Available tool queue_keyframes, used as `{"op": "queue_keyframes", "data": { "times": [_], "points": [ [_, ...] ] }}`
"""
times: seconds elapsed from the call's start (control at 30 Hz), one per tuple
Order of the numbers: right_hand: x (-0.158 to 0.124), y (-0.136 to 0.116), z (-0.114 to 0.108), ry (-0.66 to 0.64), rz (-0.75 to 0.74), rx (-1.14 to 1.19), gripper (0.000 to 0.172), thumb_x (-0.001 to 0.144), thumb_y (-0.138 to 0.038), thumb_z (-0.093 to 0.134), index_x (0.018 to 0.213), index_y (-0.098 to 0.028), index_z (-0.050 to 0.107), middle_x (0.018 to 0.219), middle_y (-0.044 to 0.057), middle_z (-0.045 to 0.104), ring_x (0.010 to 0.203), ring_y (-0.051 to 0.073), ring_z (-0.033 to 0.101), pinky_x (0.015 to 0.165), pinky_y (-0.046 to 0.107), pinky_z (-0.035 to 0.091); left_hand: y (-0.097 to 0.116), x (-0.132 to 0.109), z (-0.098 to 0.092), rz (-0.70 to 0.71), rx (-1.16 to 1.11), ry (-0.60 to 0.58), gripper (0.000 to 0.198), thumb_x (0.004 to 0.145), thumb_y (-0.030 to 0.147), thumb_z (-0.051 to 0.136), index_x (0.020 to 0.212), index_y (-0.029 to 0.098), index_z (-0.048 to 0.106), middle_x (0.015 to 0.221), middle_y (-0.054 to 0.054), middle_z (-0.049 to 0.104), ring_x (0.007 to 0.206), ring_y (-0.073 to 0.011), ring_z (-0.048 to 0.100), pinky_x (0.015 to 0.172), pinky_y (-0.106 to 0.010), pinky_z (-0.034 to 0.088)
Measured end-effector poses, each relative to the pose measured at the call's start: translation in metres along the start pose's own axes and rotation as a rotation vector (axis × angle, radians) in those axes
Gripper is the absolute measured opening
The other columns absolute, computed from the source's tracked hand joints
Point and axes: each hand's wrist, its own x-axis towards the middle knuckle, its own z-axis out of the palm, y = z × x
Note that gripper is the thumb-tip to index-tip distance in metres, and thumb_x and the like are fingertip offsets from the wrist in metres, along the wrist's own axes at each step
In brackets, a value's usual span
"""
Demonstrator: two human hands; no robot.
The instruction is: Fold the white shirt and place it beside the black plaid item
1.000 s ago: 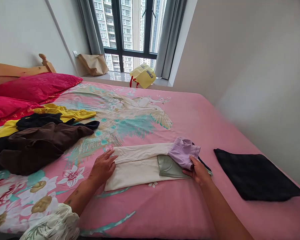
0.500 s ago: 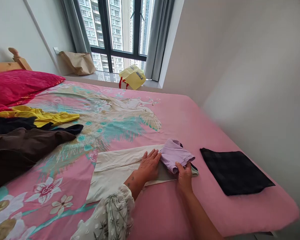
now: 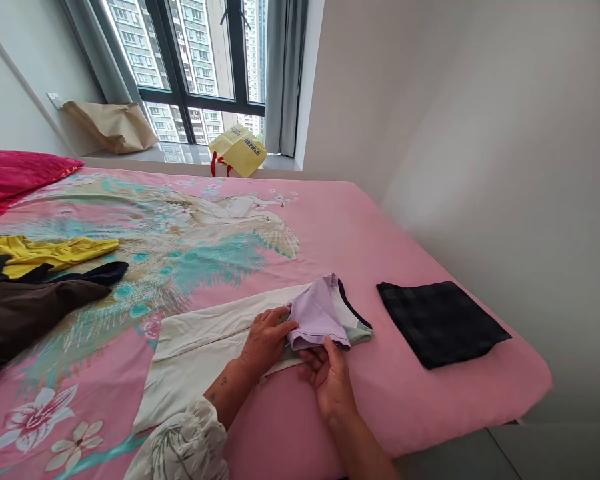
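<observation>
Close to the bed's (image 3: 405,413) near edge, the right hand (image 3: 330,381) pinches the near hem of a lilac top (image 3: 317,312) with its fingers (image 3: 325,347) pressed together. Just left, the left hand (image 3: 266,340) rests on a cream garment (image 3: 200,347), fingers bent and gripping the top's left edge. The top lies folded over the cream garment's right end. A black cloth (image 3: 440,321) lies flat toward the right corner, apart. Dark and yellow clothes (image 3: 35,280) are heaped at the left edge.
</observation>
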Motion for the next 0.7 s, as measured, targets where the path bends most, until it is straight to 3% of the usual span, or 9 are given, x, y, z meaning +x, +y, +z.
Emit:
{"op": "queue_keyframes", "data": {
  "times": [0.1,0.23,0.37,0.47,0.57,0.63,0.7],
  "points": [
    [0.000,0.001,-0.001,0.115,0.080,0.143,0.039,0.069,-0.048,0.066,0.096,-0.022,0.055,0.081,-0.001,0.065,0.068,0.014,0.064,0.051,0.025,0.051,-0.003,0.000,-0.002,0.011,-0.003,-0.058,0.035,0.082,0.013,0.045,0.111,0.026,0.061,0.125,-0.007,0.054,0.113,-0.0225,0.049,0.094,-0.038,0.039],
    [-0.004,0.009,-0.003,0.152,-0.016,0.053,0.036,0.064,-0.041,0.071,0.090,-0.020,0.054,0.077,-0.002,0.063,0.062,0.011,0.061,0.045,0.019,0.046,0.001,0.000,-0.001,-0.132,0.049,-0.109,0.053,0.075,0.021,0.055,0.127,0.022,0.047,0.128,-0.011,0.051,0.115,-0.0273,0.048,0.093,-0.041,0.039],
    [-0.013,0.009,-0.016,-0.052,0.088,-0.309,0.046,0.063,-0.046,0.070,0.095,-0.016,0.055,0.067,-0.002,0.059,0.047,0.009,0.052,0.033,0.017,0.035,0.013,-0.006,-0.007,-0.288,0.076,-0.019,0.057,0.072,0.012,0.047,0.128,0.020,0.044,0.123,-0.012,0.054,0.113,-0.0264,0.049,0.091,-0.042,0.039],
    [-0.015,-0.005,-0.033,-0.258,0.175,-0.560,0.050,0.069,-0.050,0.063,0.102,-0.014,0.055,0.065,-0.001,0.058,0.041,0.009,0.048,0.031,0.018,0.029,0.034,-0.011,-0.013,-0.115,0.034,-0.003,0.061,0.068,0.010,0.046,0.128,0.019,0.045,0.129,-0.012,0.050,0.120,-0.0258,0.044,0.099,-0.043,0.034],
    [-0.011,-0.027,-0.047,-0.234,-0.031,-0.753,0.040,0.075,-0.048,0.055,0.098,-0.016,0.058,0.061,-0.003,0.053,0.041,0.008,0.043,0.035,0.019,0.029,0.059,-0.010,-0.005,0.039,0.027,-0.076,0.062,0.069,0.012,0.048,0.130,0.020,0.044,0.135,-0.010,0.047,0.128,-0.0259,0.038,0.108,-0.044,0.024],
    [-0.005,-0.041,-0.053,-0.126,-0.284,-0.965,0.030,0.072,-0.039,0.057,0.094,-0.018,0.059,0.069,-0.001,0.056,0.051,0.010,0.048,0.046,0.022,0.038,0.070,-0.007,0.006,0.043,0.058,-0.126,0.060,0.071,0.010,0.046,0.130,0.021,0.045,0.136,-0.009,0.048,0.129,-0.0252,0.038,0.110,-0.045,0.020],
    [0.002,-0.049,-0.057,-0.020,-0.463,-1.215,0.032,0.066,-0.029,0.061,0.097,-0.021,0.059,0.083,0.001,0.061,0.066,0.014,0.055,0.060,0.025,0.042,0.075,-0.003,0.016,-0.004,0.087,-0.172,0.057,0.072,0.008,0.046,0.127,0.020,0.047,0.132,-0.010,0.051,0.125,-0.0253,0.042,0.108,-0.046,0.023]
  ]
}}
